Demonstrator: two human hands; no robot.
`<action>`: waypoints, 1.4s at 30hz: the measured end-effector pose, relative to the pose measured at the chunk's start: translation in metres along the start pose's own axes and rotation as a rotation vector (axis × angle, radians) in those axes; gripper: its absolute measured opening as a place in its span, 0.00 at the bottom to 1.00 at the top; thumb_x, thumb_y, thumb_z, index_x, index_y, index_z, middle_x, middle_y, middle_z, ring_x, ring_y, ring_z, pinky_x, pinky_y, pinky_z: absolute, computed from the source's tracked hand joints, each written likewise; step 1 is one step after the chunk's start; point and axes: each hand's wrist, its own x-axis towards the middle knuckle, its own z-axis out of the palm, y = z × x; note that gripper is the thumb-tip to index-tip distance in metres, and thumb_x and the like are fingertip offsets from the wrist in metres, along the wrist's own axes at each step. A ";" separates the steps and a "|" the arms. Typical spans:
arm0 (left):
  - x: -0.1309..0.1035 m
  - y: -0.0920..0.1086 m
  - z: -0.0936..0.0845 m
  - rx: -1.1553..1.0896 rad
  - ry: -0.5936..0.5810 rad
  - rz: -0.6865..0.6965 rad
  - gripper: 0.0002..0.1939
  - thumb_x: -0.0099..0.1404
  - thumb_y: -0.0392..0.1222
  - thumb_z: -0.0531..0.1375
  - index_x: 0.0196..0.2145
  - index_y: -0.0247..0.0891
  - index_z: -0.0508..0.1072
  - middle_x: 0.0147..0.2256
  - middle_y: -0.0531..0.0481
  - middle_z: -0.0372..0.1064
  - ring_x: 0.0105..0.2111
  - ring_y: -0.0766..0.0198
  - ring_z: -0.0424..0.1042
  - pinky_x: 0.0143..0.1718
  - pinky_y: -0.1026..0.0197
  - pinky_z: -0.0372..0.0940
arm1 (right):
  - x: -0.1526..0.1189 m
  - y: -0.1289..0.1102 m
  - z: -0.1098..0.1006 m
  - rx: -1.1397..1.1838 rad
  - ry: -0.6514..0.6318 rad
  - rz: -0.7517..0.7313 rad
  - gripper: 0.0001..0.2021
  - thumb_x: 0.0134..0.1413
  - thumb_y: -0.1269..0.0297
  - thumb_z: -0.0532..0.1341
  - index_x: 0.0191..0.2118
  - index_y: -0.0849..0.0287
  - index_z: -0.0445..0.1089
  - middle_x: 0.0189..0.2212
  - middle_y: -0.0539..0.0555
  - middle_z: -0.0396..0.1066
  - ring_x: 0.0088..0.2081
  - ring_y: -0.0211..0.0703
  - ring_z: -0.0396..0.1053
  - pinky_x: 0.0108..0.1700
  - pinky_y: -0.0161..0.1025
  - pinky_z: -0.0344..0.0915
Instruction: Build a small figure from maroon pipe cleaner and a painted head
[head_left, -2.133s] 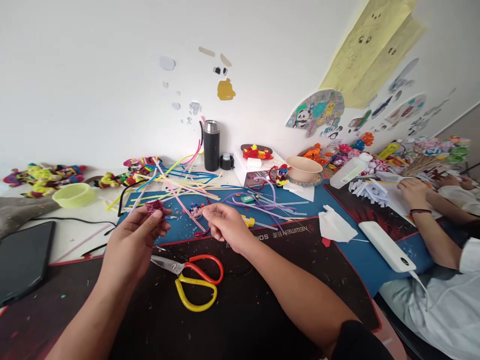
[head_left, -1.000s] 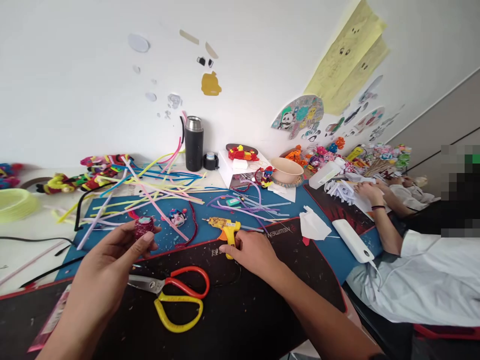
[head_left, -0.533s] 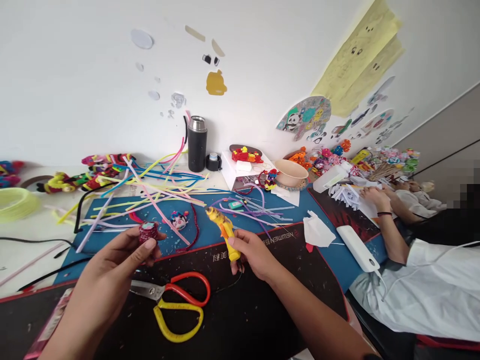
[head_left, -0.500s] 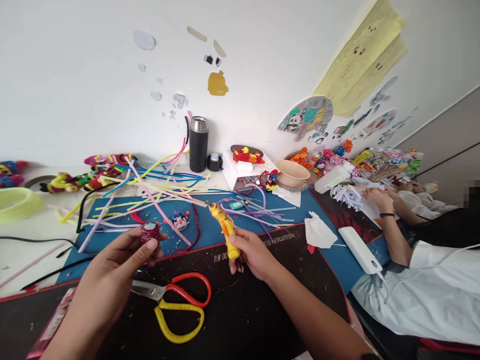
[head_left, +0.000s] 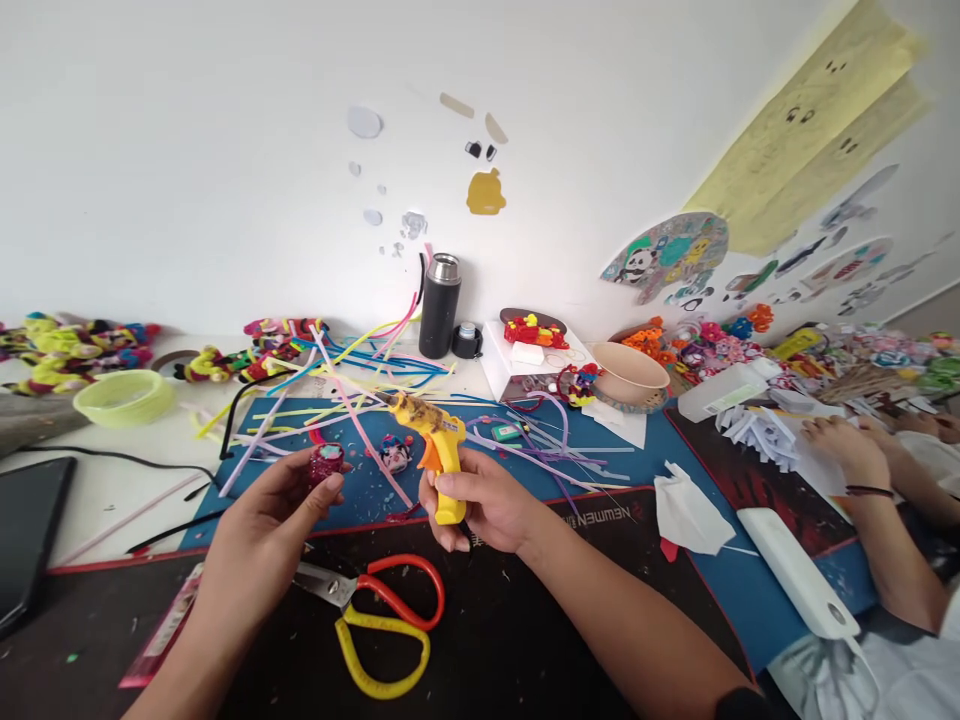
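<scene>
Between the thumb and fingers of my left hand (head_left: 274, 520) is a small dark-red fuzzy coil (head_left: 325, 468) with a pale blue-green top. My right hand (head_left: 487, 500) is wrapped round the handle of a yellow hot glue gun (head_left: 435, 430), whose brown-stained nozzle points up and left toward the coil, apart from it. Behind the two hands, a small doll head (head_left: 394, 453) with dark and pink parts lies on the blue mat (head_left: 300, 500). Scissors (head_left: 375, 600) with one red and one yellow handle lie on the black mat below my hands.
Pipe cleaners (head_left: 352, 430) in several colours spread across the mat. Behind them stand a black flask (head_left: 439, 310) and a beige bowl (head_left: 630, 375). A phone (head_left: 30, 530) lies far left. At right are a white device (head_left: 795, 570) and another person's hand (head_left: 840, 450) near paper strips.
My right hand has turned the glue gun so its nozzle tilts left toward the coil. The whole view has shifted left, bringing the phone into sight.
</scene>
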 end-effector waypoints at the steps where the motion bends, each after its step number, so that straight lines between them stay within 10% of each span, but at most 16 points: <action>1: 0.001 0.000 0.001 0.002 0.011 0.001 0.34 0.52 0.67 0.80 0.50 0.45 0.82 0.40 0.46 0.88 0.40 0.44 0.87 0.43 0.49 0.82 | 0.003 -0.001 0.001 0.000 -0.035 -0.014 0.28 0.54 0.42 0.80 0.40 0.56 0.68 0.31 0.47 0.73 0.20 0.36 0.72 0.18 0.31 0.58; 6: 0.000 0.003 0.005 0.022 0.058 -0.003 0.38 0.49 0.70 0.79 0.50 0.45 0.82 0.41 0.44 0.88 0.43 0.42 0.86 0.43 0.49 0.81 | 0.012 0.010 -0.004 0.066 -0.036 -0.069 0.33 0.57 0.30 0.75 0.43 0.56 0.69 0.28 0.47 0.73 0.17 0.35 0.67 0.15 0.32 0.54; 32: -0.019 0.006 0.018 0.257 0.059 0.172 0.34 0.53 0.70 0.74 0.48 0.45 0.83 0.39 0.47 0.88 0.43 0.41 0.88 0.47 0.47 0.83 | 0.001 0.023 -0.003 0.235 -0.274 -0.116 0.27 0.66 0.37 0.72 0.40 0.61 0.77 0.19 0.44 0.69 0.15 0.34 0.63 0.18 0.33 0.55; 42: -0.017 -0.002 0.013 0.307 0.073 0.200 0.35 0.56 0.72 0.73 0.51 0.46 0.83 0.45 0.45 0.90 0.46 0.41 0.89 0.52 0.45 0.82 | 0.000 0.015 -0.005 -0.131 0.024 -0.171 0.31 0.62 0.31 0.71 0.37 0.60 0.76 0.14 0.42 0.63 0.14 0.36 0.61 0.21 0.35 0.57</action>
